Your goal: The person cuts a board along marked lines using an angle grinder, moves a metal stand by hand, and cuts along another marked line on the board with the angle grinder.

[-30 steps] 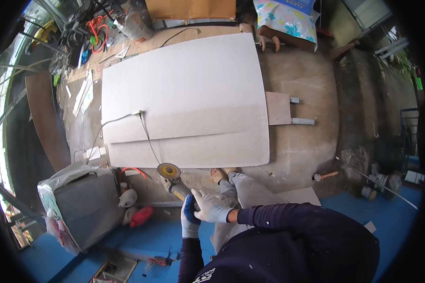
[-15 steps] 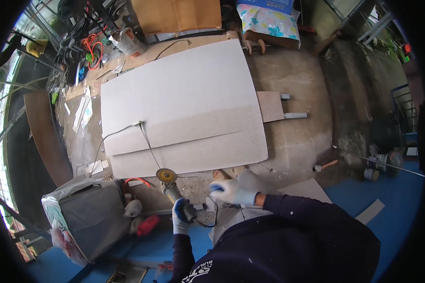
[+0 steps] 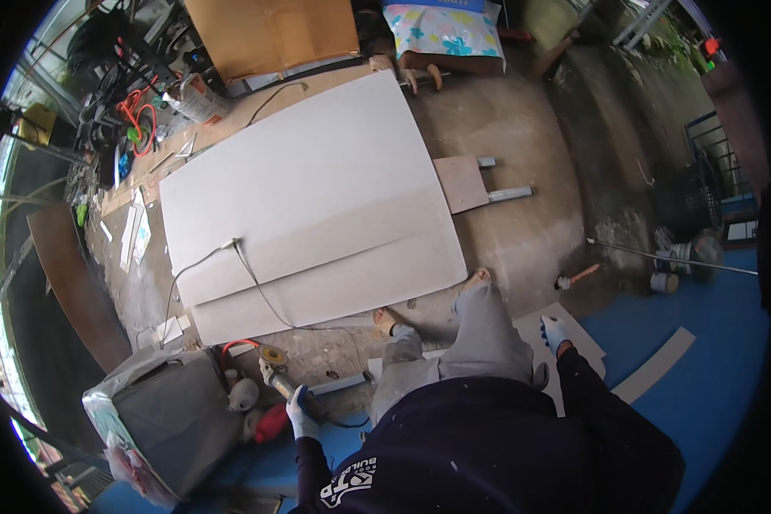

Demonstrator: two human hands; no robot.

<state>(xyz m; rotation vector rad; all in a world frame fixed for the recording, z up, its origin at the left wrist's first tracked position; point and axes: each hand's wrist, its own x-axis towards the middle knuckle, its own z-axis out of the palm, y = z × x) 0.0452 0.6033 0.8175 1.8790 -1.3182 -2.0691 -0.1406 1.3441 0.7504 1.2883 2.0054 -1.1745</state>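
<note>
My left hand [image 3: 300,415], in a white glove with blue on it, is wrapped around the body of an angle grinder [image 3: 284,385]. The grinder's yellowish disc [image 3: 271,355] points away from me, beside a red hose. My right hand [image 3: 554,332], gloved the same way, is out to the right above a pale board [image 3: 584,336], with nothing visible in it and its fingers loosely apart. In front of me lies a large white sheet [image 3: 308,180] with a long cut running across its near part. A cable with a connector [image 3: 234,245] rests on the sheet.
A grey plastic-covered box [image 3: 171,424] stands at the near left, with a red object [image 3: 271,423] beside it. A curved pale strip [image 3: 657,364] lies on the blue floor [image 3: 617,295]. Cans [image 3: 664,283] stand at the right. A cardboard box [image 3: 274,34] is at the back.
My left hand has moved the grinder left and nearer, off the sheet's edge toward the covered box. My right hand has swung from beside the grinder out to the right. The view has shifted.
</note>
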